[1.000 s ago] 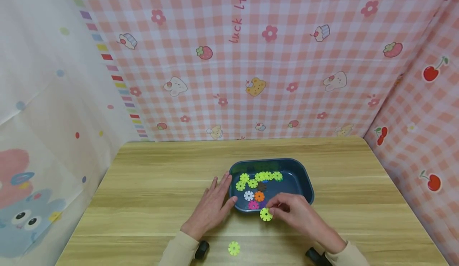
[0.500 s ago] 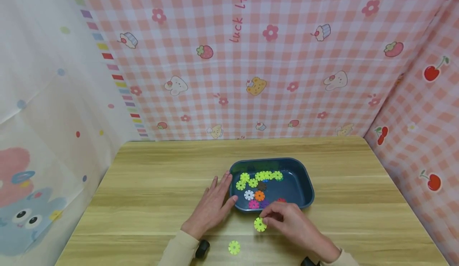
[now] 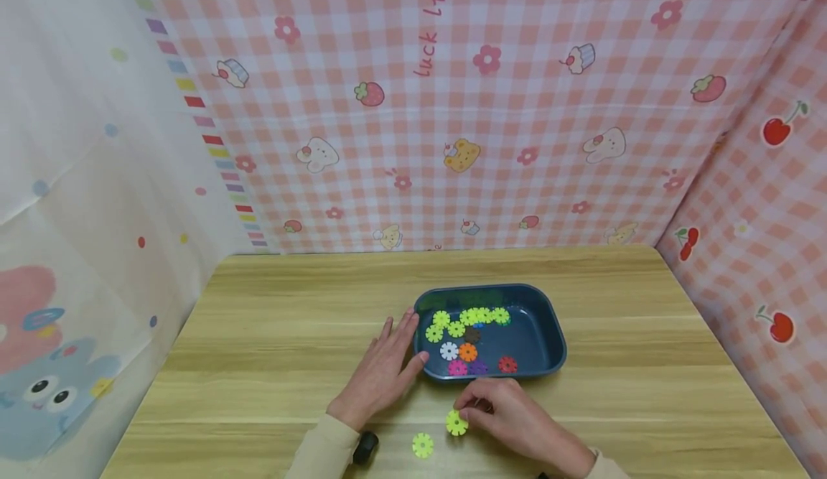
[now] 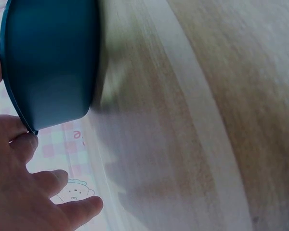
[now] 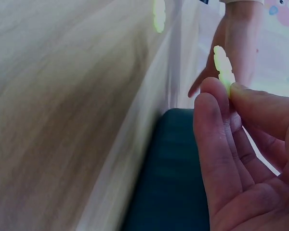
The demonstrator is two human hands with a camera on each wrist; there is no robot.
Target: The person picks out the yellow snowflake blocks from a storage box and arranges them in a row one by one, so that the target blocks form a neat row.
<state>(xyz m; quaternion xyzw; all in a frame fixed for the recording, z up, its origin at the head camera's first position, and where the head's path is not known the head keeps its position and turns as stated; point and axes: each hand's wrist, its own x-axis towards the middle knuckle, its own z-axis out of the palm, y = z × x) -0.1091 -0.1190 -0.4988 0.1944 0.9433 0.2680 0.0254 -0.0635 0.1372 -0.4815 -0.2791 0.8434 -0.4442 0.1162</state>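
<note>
From head view: right hand (image 3: 510, 421) pinches yellow-green disc (image 3: 456, 423) just above table (image 3: 271, 335), near second loose disc (image 3: 423, 445); left hand (image 3: 381, 375), fingers straight, rests against blue tray (image 3: 549, 324) holding roughly a dozen discs. Left wrist view: only tray wall, spread fingers. Right wrist view: pinched disc edge-on between fingertips.

A light wooden tabletop (image 3: 271, 335) carries a dark blue tray (image 3: 552, 335) near its middle. A yellow-green snowflake disc (image 3: 423, 445) lies flat on the wood near the front edge, well apart from the tray. The left hand (image 3: 381, 375) rests flat on the wood against the tray's left side.
</note>
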